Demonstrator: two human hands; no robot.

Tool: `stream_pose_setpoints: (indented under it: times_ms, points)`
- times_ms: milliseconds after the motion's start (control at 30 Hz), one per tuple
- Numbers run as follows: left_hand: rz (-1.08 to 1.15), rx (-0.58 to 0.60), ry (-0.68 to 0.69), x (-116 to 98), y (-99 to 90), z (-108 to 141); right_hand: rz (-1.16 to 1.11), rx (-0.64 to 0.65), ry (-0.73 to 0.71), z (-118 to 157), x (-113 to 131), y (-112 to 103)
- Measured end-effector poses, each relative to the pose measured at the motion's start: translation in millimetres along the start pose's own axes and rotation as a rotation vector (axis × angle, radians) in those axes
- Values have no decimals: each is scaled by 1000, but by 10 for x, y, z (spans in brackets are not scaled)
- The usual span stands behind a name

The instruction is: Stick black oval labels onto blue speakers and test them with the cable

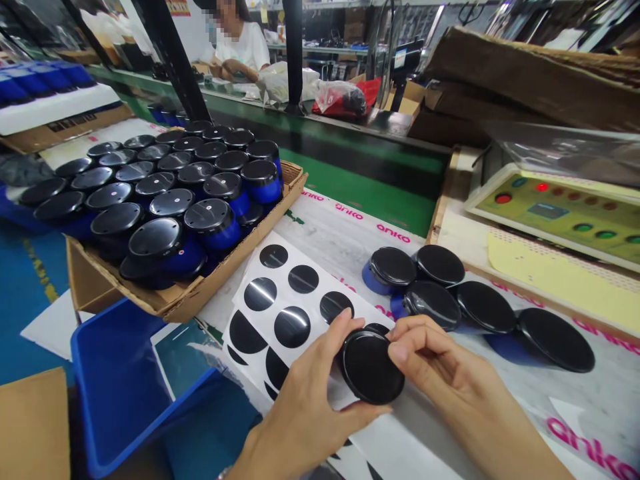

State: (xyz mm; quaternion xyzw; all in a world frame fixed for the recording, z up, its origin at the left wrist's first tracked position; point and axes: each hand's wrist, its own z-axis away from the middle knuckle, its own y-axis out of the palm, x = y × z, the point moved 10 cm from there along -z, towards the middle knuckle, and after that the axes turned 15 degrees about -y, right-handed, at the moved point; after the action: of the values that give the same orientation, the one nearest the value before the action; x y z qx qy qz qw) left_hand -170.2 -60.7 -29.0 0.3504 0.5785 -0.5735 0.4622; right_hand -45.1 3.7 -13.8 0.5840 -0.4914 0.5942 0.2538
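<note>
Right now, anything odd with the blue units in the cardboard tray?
Yes: the front blue unit in the cardboard tray looks tilted, leaning against its neighbours near the rim, while the units behind it sit in fairly even rows.

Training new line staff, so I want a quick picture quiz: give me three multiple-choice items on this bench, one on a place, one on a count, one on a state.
1. Where is the cardboard tray of blue jars relative to the sheet of black stickers?
A) To its left
B) To its right
C) On top of it

2. How many black discs lie on the printed mat right of the hands?
A) Two
B) Five
C) Nine

3. What state is the black disc by the left hand and right hand in?
A) Lying untouched on the mat
B) Held between both hands
C) Sitting in the tray

Answers:
1. A, the tray stands left of the sheet.
2. B, five discs lie clustered there.
3. B, fingers of both hands are on its edge.
</note>
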Motion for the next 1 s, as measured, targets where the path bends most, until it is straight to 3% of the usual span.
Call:
stream_pose_setpoints:
  times_ms: [800,1000]
  points:
    - [8,-3,1,24,5,-1,410,75,-340,0,370,86]
    - [-85,-40,47,-5,-12,-3,580,142,-590,83,585,174]
